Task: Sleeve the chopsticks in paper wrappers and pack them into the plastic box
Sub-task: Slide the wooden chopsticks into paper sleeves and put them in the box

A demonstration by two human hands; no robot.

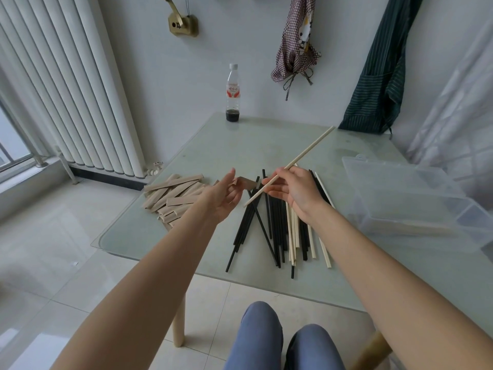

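My right hand point(290, 189) pinches a pale wooden chopstick point(306, 149) near its lower end; the stick slants up to the right above the table. My left hand point(226, 196) holds a brown paper wrapper point(245, 182) between its fingers, just left of the stick's lower tip. Below both hands lies a loose spread of several black and pale chopsticks point(277, 231). A heap of brown paper wrappers point(173, 198) sits at the table's left edge. The clear plastic box point(416, 198) stands open at the right, with its lid raised behind it.
The glass table point(165, 236) has a rounded near-left corner. A plastic bottle point(233, 94) with dark liquid stands at the far edge. A radiator lines the left wall. Aprons hang on the back wall. My knees show below the near edge.
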